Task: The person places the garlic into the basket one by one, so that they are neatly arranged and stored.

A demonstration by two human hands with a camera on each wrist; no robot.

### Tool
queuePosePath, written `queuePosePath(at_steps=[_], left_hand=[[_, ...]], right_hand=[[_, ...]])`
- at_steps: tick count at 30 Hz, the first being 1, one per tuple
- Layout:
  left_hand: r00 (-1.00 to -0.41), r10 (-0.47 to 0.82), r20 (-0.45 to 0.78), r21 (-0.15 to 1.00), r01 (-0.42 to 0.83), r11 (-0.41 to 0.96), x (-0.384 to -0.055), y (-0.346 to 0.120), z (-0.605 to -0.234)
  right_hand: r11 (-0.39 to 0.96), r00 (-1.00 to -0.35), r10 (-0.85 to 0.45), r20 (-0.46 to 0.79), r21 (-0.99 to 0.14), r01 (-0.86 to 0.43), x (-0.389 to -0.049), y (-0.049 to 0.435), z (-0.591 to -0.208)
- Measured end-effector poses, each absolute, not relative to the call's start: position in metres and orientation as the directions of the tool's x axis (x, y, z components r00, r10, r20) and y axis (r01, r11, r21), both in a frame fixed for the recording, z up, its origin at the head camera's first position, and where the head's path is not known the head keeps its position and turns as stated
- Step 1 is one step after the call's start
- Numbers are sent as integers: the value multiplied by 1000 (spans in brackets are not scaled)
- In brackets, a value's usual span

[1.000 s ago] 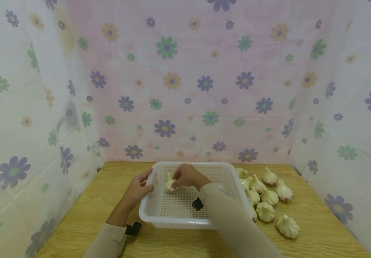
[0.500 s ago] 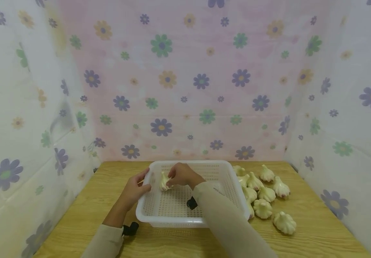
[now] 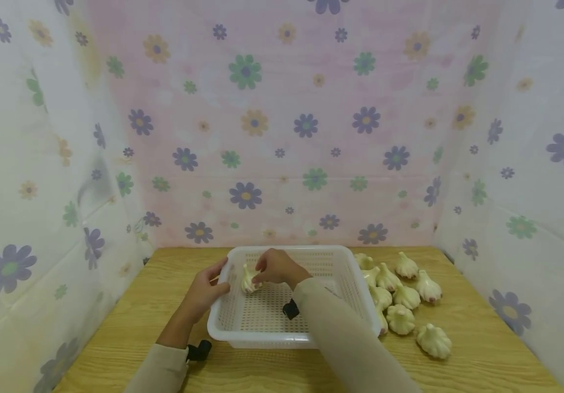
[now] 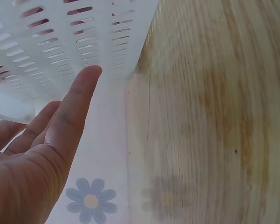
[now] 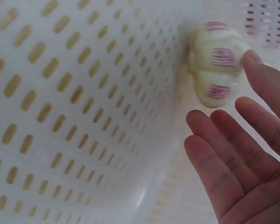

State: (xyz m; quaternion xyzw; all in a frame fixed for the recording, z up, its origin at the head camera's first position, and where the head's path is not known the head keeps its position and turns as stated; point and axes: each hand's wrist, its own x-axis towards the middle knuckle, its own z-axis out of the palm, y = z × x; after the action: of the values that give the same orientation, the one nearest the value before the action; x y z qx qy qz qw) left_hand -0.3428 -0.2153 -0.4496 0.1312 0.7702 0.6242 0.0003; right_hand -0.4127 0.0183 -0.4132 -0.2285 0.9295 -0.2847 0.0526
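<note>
Ten-odd cream garlic bulbs [image 3: 406,297] lie lower right; my beige sleeve [image 3: 346,330] partly blocks one white slotted plastic basket [image 3: 267,338]. Inside, my right hand [image 3: 281,267], fingers parted, touches one purple-streaked bulb [image 5: 216,65]; my left hand [image 3: 203,293], straight-fingered, its rim.

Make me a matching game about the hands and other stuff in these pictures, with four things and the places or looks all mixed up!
1. White rectangular plastic basket
2. Group of cream-coloured, ridged garlic bulbs
3. Left hand
4. Right hand

A. At the basket's left side
B. Full of little holes
C. Beside the single cream bulb inside the basket
D. On the light-brown wooden table, right of the basket

Right pairs: 1-B, 2-D, 3-A, 4-C.
</note>
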Motion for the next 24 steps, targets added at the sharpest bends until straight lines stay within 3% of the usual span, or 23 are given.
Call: queuePosePath(at_steps=[24], left_hand=[[-962,201,185,956,223,190,-341,-214,-449]], right_hand=[[662,-866,-493,84,-609,-436,-405,74,-373]])
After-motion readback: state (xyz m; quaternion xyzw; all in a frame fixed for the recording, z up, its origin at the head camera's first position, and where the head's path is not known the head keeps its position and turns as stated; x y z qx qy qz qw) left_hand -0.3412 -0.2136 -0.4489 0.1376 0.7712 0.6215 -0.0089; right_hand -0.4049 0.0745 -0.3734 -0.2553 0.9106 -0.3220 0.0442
